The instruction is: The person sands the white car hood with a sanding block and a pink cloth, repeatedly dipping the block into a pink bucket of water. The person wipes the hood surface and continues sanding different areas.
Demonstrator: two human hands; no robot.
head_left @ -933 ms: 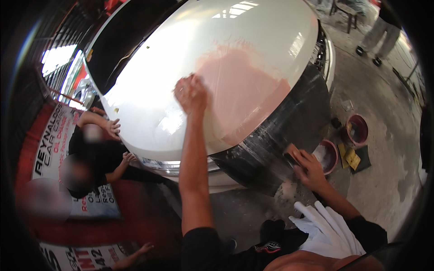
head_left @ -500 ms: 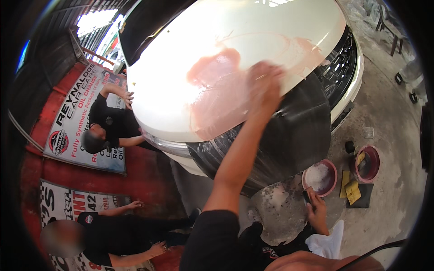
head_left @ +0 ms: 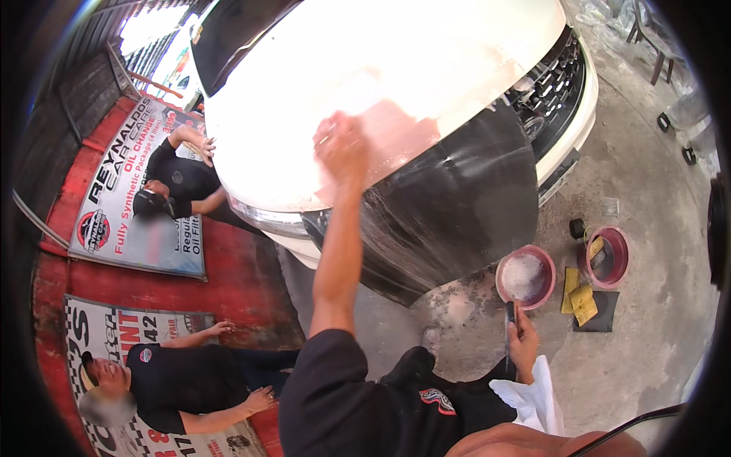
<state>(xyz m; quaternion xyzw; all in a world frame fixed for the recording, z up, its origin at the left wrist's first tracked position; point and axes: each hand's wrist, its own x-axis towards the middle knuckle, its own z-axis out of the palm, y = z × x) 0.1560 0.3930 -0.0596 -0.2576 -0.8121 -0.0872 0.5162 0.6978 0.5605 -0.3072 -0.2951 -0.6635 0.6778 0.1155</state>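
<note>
My left hand (head_left: 343,148), blurred by motion, is on the white car hood (head_left: 282,99) over a smeared pink patch (head_left: 411,133); whether it holds anything is unclear. My right hand (head_left: 522,343) is closed on a narrow dark tool (head_left: 511,327), low by my right side, just in front of a pink bucket (head_left: 525,276) with whitish liquid. A black protective sheet (head_left: 442,213) covers the car's front below the hood edge. A white cloth (head_left: 533,392) hangs near my right wrist.
A second bucket (head_left: 615,255), yellow pieces (head_left: 582,303) and a dark sheet (head_left: 594,321) lie on the concrete floor (head_left: 647,350). Two co-workers (head_left: 179,183) (head_left: 167,388) are at the left beside banners (head_left: 106,198). A chair (head_left: 655,49) stands at the upper right.
My left hand has swept right over the pink patch, then back left. My right hand has dropped from the black sheet to my side. My view has shifted.
</note>
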